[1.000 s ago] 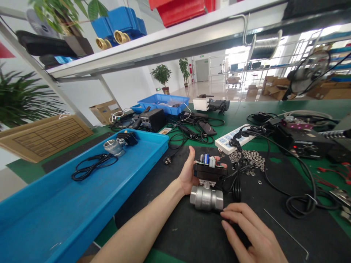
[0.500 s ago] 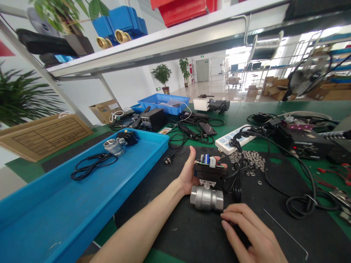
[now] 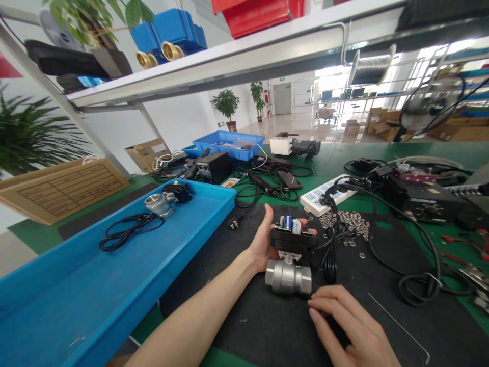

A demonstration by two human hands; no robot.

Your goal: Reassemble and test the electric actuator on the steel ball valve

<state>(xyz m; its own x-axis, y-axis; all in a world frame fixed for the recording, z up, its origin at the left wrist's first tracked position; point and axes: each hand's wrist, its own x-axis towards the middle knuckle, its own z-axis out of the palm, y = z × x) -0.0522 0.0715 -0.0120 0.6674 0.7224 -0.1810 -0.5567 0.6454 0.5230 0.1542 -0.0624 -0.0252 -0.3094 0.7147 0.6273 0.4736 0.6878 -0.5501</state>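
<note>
My left hand (image 3: 263, 244) wraps round a motorised valve: a black actuator (image 3: 292, 239) with an exposed circuit board on top, mounted on a steel valve body (image 3: 288, 277) that rests on the black mat (image 3: 267, 316). The thumb is on the near left side and fingertips show behind the actuator. My right hand (image 3: 349, 326) lies on the mat just right of and below the valve body, fingers curled together over something dark I cannot make out. The valve's black cable (image 3: 330, 255) is bundled beside it.
A long blue tray (image 3: 95, 285) on the left holds another steel valve (image 3: 158, 204) and a coiled black cable (image 3: 128, 229). Loose washers (image 3: 346, 221), a white power strip (image 3: 324, 196), a black power unit (image 3: 424, 196), tangled cables and a thin metal rod (image 3: 399, 326) lie on the right.
</note>
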